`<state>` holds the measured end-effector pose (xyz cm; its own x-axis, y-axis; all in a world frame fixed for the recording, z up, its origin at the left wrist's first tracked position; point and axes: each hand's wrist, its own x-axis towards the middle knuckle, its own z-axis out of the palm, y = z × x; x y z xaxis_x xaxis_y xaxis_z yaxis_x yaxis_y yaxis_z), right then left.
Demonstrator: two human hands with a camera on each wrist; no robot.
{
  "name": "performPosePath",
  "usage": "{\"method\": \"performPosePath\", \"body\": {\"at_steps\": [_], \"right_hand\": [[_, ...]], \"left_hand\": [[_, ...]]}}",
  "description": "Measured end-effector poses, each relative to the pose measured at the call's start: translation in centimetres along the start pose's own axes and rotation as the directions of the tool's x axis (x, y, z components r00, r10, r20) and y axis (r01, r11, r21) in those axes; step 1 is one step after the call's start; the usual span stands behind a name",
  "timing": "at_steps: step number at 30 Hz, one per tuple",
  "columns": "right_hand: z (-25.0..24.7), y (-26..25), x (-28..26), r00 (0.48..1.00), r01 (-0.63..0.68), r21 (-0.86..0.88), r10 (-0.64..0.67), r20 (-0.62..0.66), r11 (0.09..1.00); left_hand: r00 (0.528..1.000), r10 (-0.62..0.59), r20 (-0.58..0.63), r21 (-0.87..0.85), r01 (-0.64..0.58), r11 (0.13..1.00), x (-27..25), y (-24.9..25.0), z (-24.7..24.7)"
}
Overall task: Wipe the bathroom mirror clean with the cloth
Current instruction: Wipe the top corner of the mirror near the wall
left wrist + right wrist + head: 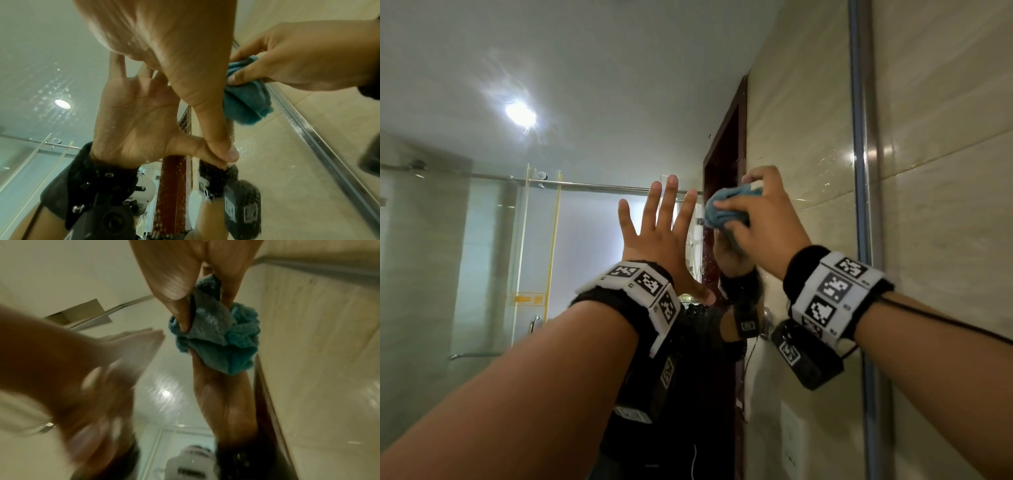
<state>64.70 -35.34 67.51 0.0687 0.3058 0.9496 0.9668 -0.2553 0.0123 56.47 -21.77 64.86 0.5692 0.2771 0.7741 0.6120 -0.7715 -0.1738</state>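
Note:
The bathroom mirror (585, 68) fills most of the head view and carries water droplets. My left hand (657, 226) lies flat against the glass with its fingers spread and holds nothing. In the left wrist view its thumb (226, 146) touches the glass and meets its own reflection. Just to its right, my right hand (760, 212) grips a bunched blue cloth (722, 209) and presses it on the mirror. The right wrist view shows the cloth (216, 337) pinched between thumb and fingers (174, 280), touching its reflection.
The mirror's metal edge strip (860, 171) runs vertically at the right, with a beige tiled wall (945, 205) beyond it. Reflected in the glass are a glass shower door (534, 257), a ceiling light (520, 114) and a dark door frame (722, 154).

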Motion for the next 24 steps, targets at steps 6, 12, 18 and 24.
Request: {"method": "performPosePath", "body": {"at_steps": [6, 12, 18, 24], "right_hand": [[0.7, -0.1, 0.8, 0.997, 0.035, -0.018, -0.036, -0.070, 0.999], [-1.7, 1.7, 3.7, 0.974, -0.131, -0.069, 0.115, -0.197, 0.989], [-1.5, 0.8, 4.3, 0.999, 0.010, -0.157, -0.016, -0.035, 0.987], [0.2, 0.1, 3.9, 0.996, -0.031, -0.112, 0.021, -0.085, 0.993]], "left_hand": [[1.000, -0.001, 0.017, -0.008, 0.001, 1.000, 0.0, 0.0, 0.0], [1.000, 0.011, 0.028, -0.027, -0.010, 1.000, 0.0, 0.0, 0.0], [1.000, 0.011, 0.020, -0.031, -0.010, 0.999, 0.1, 0.0, 0.1], [1.000, 0.009, 0.022, -0.034, -0.009, 0.999, 0.2, 0.0, 0.2]]}}
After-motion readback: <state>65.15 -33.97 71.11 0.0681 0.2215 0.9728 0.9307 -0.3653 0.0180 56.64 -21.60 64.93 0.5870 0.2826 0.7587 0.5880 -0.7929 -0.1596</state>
